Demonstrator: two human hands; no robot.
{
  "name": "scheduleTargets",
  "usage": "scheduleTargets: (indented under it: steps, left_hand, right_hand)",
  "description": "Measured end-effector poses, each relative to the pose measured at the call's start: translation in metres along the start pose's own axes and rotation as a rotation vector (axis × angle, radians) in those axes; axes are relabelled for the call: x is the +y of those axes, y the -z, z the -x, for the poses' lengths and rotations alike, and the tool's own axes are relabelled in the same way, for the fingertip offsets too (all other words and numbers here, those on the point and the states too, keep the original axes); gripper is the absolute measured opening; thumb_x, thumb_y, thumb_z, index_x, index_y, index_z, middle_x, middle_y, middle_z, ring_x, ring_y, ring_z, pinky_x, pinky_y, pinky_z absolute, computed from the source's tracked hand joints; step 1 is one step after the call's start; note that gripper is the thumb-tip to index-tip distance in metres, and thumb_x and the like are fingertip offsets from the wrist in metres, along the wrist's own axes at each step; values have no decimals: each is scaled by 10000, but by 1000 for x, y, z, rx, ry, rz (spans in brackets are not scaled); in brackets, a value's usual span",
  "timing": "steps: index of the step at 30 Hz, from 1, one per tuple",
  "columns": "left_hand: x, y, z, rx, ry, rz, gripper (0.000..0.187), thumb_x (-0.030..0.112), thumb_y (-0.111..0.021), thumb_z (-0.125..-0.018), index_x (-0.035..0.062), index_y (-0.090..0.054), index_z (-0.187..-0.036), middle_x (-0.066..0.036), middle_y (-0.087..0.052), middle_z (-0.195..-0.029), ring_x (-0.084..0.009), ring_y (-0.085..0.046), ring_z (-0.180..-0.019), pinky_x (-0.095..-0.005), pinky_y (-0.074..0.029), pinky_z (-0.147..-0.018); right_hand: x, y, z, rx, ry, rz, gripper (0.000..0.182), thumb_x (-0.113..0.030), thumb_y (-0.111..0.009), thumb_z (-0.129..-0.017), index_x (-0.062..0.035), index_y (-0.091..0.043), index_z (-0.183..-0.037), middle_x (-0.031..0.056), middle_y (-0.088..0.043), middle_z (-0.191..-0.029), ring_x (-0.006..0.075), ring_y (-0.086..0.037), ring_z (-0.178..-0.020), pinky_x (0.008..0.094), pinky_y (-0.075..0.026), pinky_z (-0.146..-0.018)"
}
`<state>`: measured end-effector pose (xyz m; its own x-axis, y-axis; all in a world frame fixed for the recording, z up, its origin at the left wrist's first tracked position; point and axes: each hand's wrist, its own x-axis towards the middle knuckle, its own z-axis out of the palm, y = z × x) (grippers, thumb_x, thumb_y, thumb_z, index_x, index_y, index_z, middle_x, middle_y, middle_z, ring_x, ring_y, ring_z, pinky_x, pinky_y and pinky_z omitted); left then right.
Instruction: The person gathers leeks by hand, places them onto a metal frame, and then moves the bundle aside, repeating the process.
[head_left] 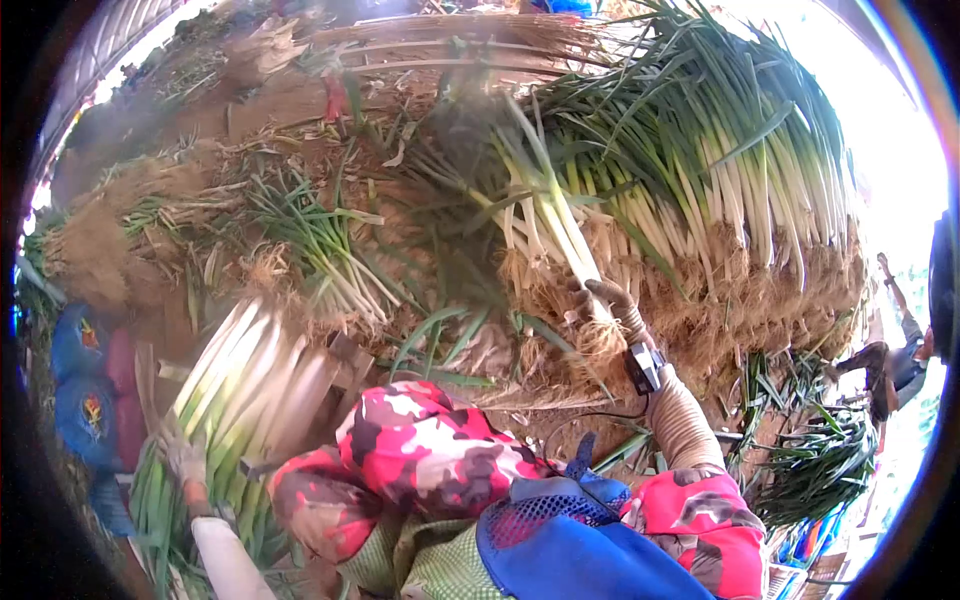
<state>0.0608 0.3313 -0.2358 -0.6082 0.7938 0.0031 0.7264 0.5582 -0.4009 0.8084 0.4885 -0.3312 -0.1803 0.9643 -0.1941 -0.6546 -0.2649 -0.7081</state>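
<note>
My right hand [607, 300], with a beige wrapped sleeve and a small black device at the wrist, grips green onions [562, 228] near their shaggy roots. Their white stalks slant up and left, and the leafy ends blur. At lower left, my left hand [188, 462], gloved, rests on the green part of a bunch of green onions [235, 370]. Those stalks lie with white ends upward in the view. The fingers of my left hand are too blurred to show whether they grip.
A long heap of green onions [730, 170] fills the upper right, roots toward me. A smaller bunch [325, 245] lies on the littered soil. Blue printed sacks [82, 385] stand at far left. Cut leaves [820, 460] lie at right, near another person [900, 360].
</note>
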Motion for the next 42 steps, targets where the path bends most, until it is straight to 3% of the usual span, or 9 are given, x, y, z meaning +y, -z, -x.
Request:
scheduleTargets:
  steps: [6,12,19,23,26,27,32,35,42]
  left_hand:
    - [36,4,22,-163,-228,1332,503,182,-587,-904,-50,-444,-1327,-157,-471,-1373,-211,-439,-1274,-328,-372,-1035]
    - [194,169,141,-236,-791,1534,469,150,-571,-856,2,-496,-1295,-137,-620,-1115,-176,-636,-883,-271,-528,-721]
    - [315,205,198,-1248,-839,2429,453,336,-606,-905,1,-514,-1195,-182,-646,-981,-293,-686,-804,-389,-599,-623]
    - [326,201,201,-843,-598,2658,358,269,-657,-869,1,-564,-1088,-185,-653,-916,-309,-681,-724,-388,-594,-561]
    - [321,179,171,-836,-46,2374,334,235,-673,-850,10,-581,-1080,-167,-658,-937,-293,-675,-685,-389,-590,-556]
    - [314,179,181,-409,-175,2319,372,228,-687,-840,11,-581,-1123,-148,-654,-942,-247,-670,-720,-378,-586,-541]
    - [323,154,178,-108,-451,2457,377,214,-662,-869,37,-579,-1192,-59,-635,-1025,-147,-625,-869,-296,-566,-555]
    - [297,183,188,-445,-407,2694,360,218,-609,-918,67,-559,-1241,-30,-643,-1000,-117,-626,-830,-241,-557,-565]
    - [285,209,196,-88,-395,2334,161,171,-614,-911,32,-659,-979,-37,-653,-777,-86,-587,-599,-246,-513,-515]
  right_hand:
    - [-35,-107,82,16,-81,15,469,-41,-578,-860,61,-389,-1277,126,-546,-985,119,-562,-714,230,-531,-554]
    - [-71,-168,148,-203,-101,-21,575,-59,-600,-802,26,-359,-1317,105,-530,-902,108,-524,-612,209,-464,-469]
    - [-85,-198,236,-122,-131,183,731,-70,-711,-656,48,-378,-1296,92,-510,-801,119,-461,-554,240,-393,-391]
    - [-83,-181,254,-100,-170,397,869,-119,-771,-504,36,-484,-1309,88,-628,-971,162,-593,-810,256,-478,-739]
    - [-80,-190,261,-133,-191,429,876,-121,-773,-482,50,-495,-1295,90,-632,-967,164,-595,-795,259,-480,-727]
    - [-79,-193,261,-148,-190,442,877,-122,-773,-477,54,-497,-1291,91,-634,-965,164,-595,-791,260,-481,-724]
    - [-63,-173,241,-222,-122,347,803,-82,-718,-539,83,-448,-1276,170,-583,-806,207,-495,-458,327,-405,-383]
    - [-67,-172,235,-314,-224,307,738,-8,-667,-586,83,-422,-1276,180,-547,-757,214,-481,-432,340,-388,-355]
    - [-65,-177,235,-290,-226,236,720,23,-647,-607,100,-415,-1285,213,-577,-814,233,-531,-513,333,-429,-414]
